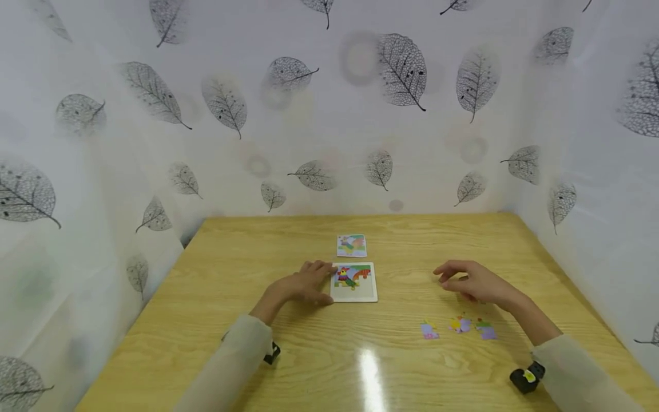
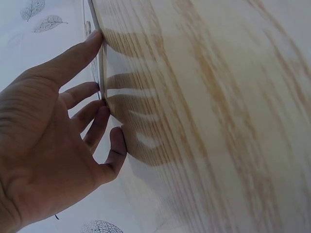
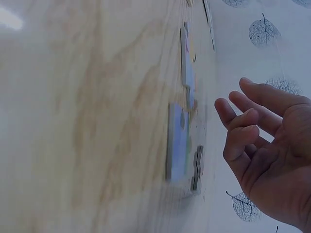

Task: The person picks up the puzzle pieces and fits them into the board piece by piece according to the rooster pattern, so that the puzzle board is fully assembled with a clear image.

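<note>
Touching the puzzle board's [image 1: 362,293] left edge: left hand [image 1: 307,284], fingers apart; nearer the tabletop's [image 1: 247,246] right edge: right hand [image 1: 480,282], fingers loosely parted.

Free tabletop [image 1: 404,274] between right hand [image 1: 481,283] and puzzle board [image 1: 366,294], left hand [image 1: 304,284] blocking board's left edge, loose pieces [image 1: 487,332] on near side

Wood-grain table [image 1: 226,246] — white-framed puzzle tray [image 1: 368,293], picture card [image 1: 352,245] behind, loose pieces [image 1: 465,325] at right
</note>
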The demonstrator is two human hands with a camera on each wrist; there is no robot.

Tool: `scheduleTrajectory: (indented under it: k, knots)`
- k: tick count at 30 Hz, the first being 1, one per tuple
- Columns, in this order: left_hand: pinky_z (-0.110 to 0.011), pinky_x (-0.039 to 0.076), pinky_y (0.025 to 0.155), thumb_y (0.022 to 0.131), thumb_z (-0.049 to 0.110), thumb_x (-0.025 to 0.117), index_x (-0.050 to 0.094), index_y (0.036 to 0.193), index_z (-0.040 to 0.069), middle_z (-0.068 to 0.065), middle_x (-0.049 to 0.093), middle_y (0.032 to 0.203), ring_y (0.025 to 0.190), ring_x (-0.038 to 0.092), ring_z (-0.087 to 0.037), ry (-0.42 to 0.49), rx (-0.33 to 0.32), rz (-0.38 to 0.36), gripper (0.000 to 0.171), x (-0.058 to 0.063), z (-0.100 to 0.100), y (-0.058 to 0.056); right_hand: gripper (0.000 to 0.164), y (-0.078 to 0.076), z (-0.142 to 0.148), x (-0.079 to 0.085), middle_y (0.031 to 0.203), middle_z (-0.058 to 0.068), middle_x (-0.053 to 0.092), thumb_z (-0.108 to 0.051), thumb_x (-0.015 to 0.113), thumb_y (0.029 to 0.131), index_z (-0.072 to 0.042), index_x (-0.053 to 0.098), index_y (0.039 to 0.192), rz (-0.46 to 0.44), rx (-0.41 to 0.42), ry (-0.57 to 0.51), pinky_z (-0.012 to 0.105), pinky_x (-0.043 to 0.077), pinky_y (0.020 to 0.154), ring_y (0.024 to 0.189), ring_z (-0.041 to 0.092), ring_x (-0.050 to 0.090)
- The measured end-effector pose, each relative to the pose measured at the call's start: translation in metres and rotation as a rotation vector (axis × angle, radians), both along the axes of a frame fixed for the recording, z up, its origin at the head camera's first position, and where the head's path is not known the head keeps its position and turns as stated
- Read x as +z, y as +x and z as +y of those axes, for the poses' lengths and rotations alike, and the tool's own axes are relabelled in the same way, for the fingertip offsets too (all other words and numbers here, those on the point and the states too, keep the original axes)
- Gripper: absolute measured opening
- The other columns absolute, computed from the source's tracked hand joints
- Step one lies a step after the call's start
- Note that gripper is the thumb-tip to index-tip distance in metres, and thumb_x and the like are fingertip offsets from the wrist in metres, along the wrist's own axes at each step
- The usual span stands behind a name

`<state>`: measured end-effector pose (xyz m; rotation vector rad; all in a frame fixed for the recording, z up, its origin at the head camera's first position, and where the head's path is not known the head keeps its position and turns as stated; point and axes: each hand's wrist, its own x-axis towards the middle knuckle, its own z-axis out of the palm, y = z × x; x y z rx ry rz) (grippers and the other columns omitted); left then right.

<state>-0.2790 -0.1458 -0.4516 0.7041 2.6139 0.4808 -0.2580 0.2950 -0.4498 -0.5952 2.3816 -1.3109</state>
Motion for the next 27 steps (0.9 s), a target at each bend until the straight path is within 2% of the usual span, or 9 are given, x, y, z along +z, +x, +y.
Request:
scheduleTrajectory:
  k: [8,14,17,21,24,27]
  knots:
    - [-0.063,0.031,0.12,0.096,0.041,0.074,0.036,0.161,0.015,-0.012,0.029,0.166,0.152,0.025,-0.04,-0.023,0.005,-0.002,0.08,0.0,-0.001,-0.002,0.041,0.008,0.031,0.0,0.124,0.03,0.059,-0.01,0.062,0.104,0.008,0.054,0.14,0.028,-0.009,-0.015,0.034,0.038,0.039,0.047,0.021,0.04]
    - [-0.063,0.03,0.121,0.095,0.041,0.074,0.037,0.16,0.015,-0.012,0.03,0.166,0.153,0.025,-0.04,-0.023,0.012,-0.005,0.08,-0.001,0.0,-0.001,0.042,0.009,0.05,-0.003,0.128,0.031,0.057,-0.008,0.068,0.1,0.007,0.057,0.137,0.017,-0.034,0.029,0.031,0.041,0.04,0.046,0.011,0.036]
    - [-0.063,0.03,0.121,0.095,0.041,0.074,0.037,0.16,0.015,-0.012,0.03,0.166,0.152,0.025,-0.039,-0.024,0.015,-0.007,0.08,-0.001,0.0,-0.001,0.041,0.01,0.057,-0.006,0.13,0.029,0.057,-0.007,0.074,0.095,0.004,0.061,0.132,0.063,-0.031,0.081,0.028,0.044,0.047,0.064,0.006,0.048]
    - [-0.062,0.03,0.121,0.096,0.04,0.074,0.036,0.16,0.015,-0.012,0.029,0.166,0.151,0.026,-0.038,-0.02,0.013,-0.011,0.079,-0.001,0.0,-0.001,0.039,0.011,0.061,-0.009,0.122,0.023,0.059,-0.002,0.075,0.09,0.005,0.063,0.126,0.127,0.017,0.102,0.027,0.045,0.051,0.091,0.009,0.05]
    - [-0.062,0.029,0.121,0.096,0.04,0.074,0.036,0.16,0.015,-0.012,0.03,0.166,0.151,0.026,-0.039,-0.018,0.012,-0.01,0.079,0.001,-0.001,-0.001,0.038,0.01,0.061,-0.011,0.115,0.018,0.058,0.002,0.073,0.088,0.007,0.063,0.125,0.119,0.038,0.085,0.026,0.043,0.046,0.081,0.011,0.049]
    - [-0.062,0.029,0.121,0.096,0.039,0.074,0.036,0.16,0.015,-0.012,0.03,0.165,0.151,0.026,-0.039,-0.017,0.011,-0.01,0.079,0.002,-0.001,0.0,0.036,0.009,0.06,-0.012,0.113,0.015,0.06,0.002,0.074,0.088,0.005,0.065,0.123,0.13,0.031,0.107,0.025,0.047,0.052,0.081,0.009,0.051]
